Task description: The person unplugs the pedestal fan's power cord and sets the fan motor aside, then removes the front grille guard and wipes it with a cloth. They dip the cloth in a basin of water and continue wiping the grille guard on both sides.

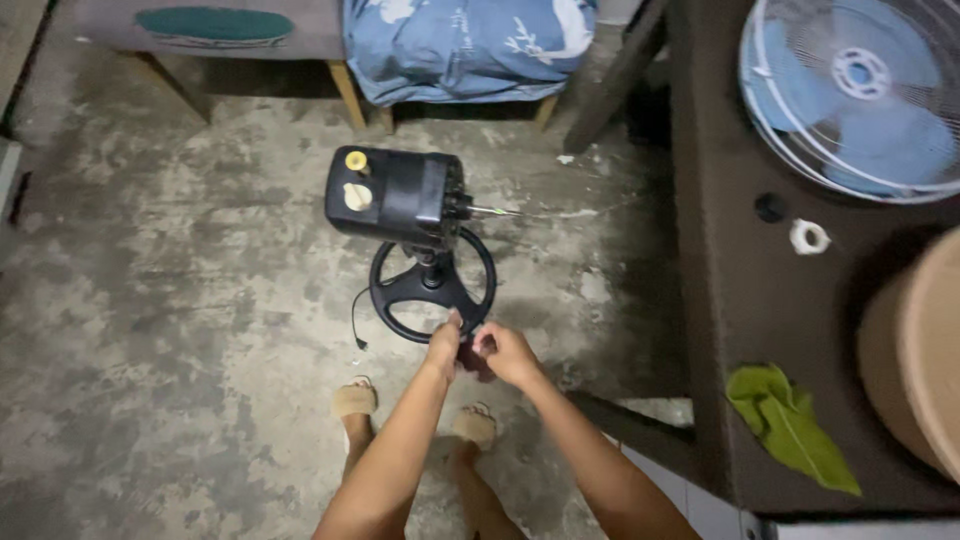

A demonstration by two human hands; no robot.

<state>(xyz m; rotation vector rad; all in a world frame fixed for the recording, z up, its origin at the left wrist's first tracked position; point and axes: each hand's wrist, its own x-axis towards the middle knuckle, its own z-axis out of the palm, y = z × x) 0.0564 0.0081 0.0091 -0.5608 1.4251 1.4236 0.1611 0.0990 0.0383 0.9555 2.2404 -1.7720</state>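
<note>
A black fan motor housing [400, 197] with two pale yellow knobs stands on a post over a round black base ring [432, 286] on the concrete floor. A bare metal shaft [492, 211] sticks out of its right side. My left hand [444, 343] and my right hand [500, 353] meet just in front of the base ring, fingers pinched together on something small and dark that I cannot make out. A thin black cord [356, 318] trails left of the base.
A dark table [760, 300] at right carries a blue fan blade inside a white wire guard [860, 90], a black cap [769, 207], a white ring nut [809, 236], a green cloth [790, 425] and a tan round object [915, 350]. A blue patterned blanket [465, 45] hangs at the back.
</note>
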